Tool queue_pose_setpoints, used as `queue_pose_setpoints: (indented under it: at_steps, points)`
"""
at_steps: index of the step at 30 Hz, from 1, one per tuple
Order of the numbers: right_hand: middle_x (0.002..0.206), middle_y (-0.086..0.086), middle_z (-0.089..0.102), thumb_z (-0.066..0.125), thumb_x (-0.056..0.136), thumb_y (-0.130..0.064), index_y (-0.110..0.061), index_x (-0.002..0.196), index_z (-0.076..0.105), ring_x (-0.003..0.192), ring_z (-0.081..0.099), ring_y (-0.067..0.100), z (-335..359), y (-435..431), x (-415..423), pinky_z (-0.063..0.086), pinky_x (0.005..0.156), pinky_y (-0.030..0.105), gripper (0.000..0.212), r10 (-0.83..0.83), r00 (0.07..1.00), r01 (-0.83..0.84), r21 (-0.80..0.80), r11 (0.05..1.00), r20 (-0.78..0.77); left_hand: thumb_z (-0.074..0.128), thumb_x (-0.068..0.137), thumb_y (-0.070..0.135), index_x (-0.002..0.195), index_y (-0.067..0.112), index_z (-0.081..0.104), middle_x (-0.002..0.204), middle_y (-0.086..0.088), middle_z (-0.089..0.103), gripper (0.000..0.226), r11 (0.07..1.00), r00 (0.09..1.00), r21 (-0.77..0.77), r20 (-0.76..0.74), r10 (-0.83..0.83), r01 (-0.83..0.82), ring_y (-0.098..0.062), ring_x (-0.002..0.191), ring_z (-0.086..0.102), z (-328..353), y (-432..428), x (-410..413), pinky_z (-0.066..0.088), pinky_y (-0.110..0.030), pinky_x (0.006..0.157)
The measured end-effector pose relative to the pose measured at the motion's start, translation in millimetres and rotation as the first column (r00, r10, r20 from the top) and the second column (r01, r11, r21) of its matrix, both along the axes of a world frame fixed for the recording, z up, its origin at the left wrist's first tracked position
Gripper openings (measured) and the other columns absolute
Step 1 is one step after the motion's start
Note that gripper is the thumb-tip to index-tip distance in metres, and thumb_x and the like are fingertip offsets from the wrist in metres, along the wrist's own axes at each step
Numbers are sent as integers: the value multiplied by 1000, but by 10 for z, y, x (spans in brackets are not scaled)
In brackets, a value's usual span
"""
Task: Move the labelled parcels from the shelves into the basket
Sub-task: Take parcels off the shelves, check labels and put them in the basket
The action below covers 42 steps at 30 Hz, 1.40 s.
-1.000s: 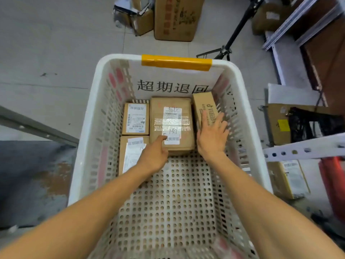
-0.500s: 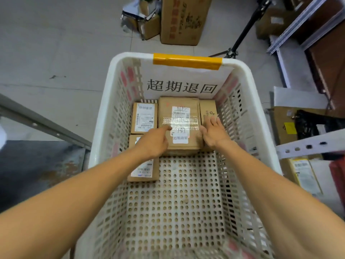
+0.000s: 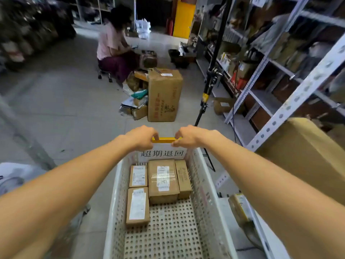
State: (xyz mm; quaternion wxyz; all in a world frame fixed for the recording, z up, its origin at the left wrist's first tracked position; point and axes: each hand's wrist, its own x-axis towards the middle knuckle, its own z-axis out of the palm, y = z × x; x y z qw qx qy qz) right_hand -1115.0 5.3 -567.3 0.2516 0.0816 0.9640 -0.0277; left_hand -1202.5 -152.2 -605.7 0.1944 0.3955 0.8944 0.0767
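Observation:
A white perforated basket (image 3: 203, 199) stands in front of me, its far rim wrapped in yellow tape (image 3: 164, 140). My left hand (image 3: 141, 136) and my right hand (image 3: 188, 136) both grip that far rim, fingers curled over it. Several brown labelled parcels lie at the basket's far end: a large taped box (image 3: 162, 181) in the middle, a narrow box (image 3: 183, 179) to its right, a small box (image 3: 138, 175) to its left and another small box (image 3: 137, 207) nearer me.
Metal shelves (image 3: 291, 94) packed with parcels run along the right. A tall cardboard box (image 3: 164, 95) and loose packages stand on the floor ahead, beside a black tripod (image 3: 209, 86). A person (image 3: 115, 47) sits further back. A big carton (image 3: 302, 154) sits at right.
Both hands left the parcels inside the basket and moved forward to grip the far rim. The view tilted up from the basket to the aisle.

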Motion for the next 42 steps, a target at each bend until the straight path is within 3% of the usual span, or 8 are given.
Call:
queue_pose_setpoints:
  at_steps: [6,10,14,17,22,29,36,42]
  points:
    - [90,3,54,58,91,-45,-17,84,54,85,50,24,1090,-254,238,38,68,30,29,105,985,-101,34,994,-139,63,86,12,121,14,62,119,-7,63,36,994,989,66,-116,96,-89,-24,105,60,1072,-338,344,51,-35,88]
    - [108,3,57,56,94,-44,-15,114,62,91,50,21,1407,-537,468,38,74,31,36,236,959,-237,18,971,-159,62,84,12,121,18,63,121,-7,63,38,972,959,77,-163,231,-221,-25,106,60,1403,-593,733,51,-36,89]
    - [115,8,65,60,90,-46,-13,109,66,98,60,26,1586,-931,648,51,85,37,38,380,906,-389,-11,921,-184,63,80,12,119,19,64,117,-8,65,39,905,896,113,-137,423,-410,-23,101,64,1560,-1022,1123,52,-35,88]
    - [125,10,61,60,91,-43,-11,128,59,110,58,28,1720,-1311,938,49,92,37,49,485,844,-496,13,868,-230,65,78,13,118,21,65,113,-6,67,40,840,827,92,-146,543,-535,-22,100,64,1618,-1468,1569,52,-34,88]
    - [134,10,56,58,94,-39,-13,135,54,119,54,30,1871,-2014,1529,44,94,33,49,657,703,-673,47,738,-272,66,81,14,121,20,62,118,-5,65,41,729,705,43,-218,674,-683,-22,104,62,1812,-2216,2458,52,-35,89]
    - [120,8,65,62,88,-44,-14,125,60,100,61,26,1942,-3155,2399,50,82,34,47,820,471,-867,1,499,-326,67,82,17,117,16,65,115,-10,65,35,463,435,84,-230,870,-882,-25,101,62,2088,-3155,3973,53,-36,88]
    - [141,5,48,63,89,-47,-18,142,44,123,50,24,1720,-4107,3680,41,100,35,63,932,263,-965,-91,247,-250,69,82,18,121,22,60,117,-3,58,40,101,94,31,-174,980,-994,-20,100,60,2035,-3813,5860,52,-31,84]
    - [130,16,57,63,91,-37,-1,130,55,116,55,31,1831,-4682,4938,45,90,35,54,959,-121,-985,-86,-147,-256,65,83,13,116,17,65,114,-6,65,33,-163,-154,-31,-190,970,-986,-24,94,64,2149,-3942,7452,53,-35,76]
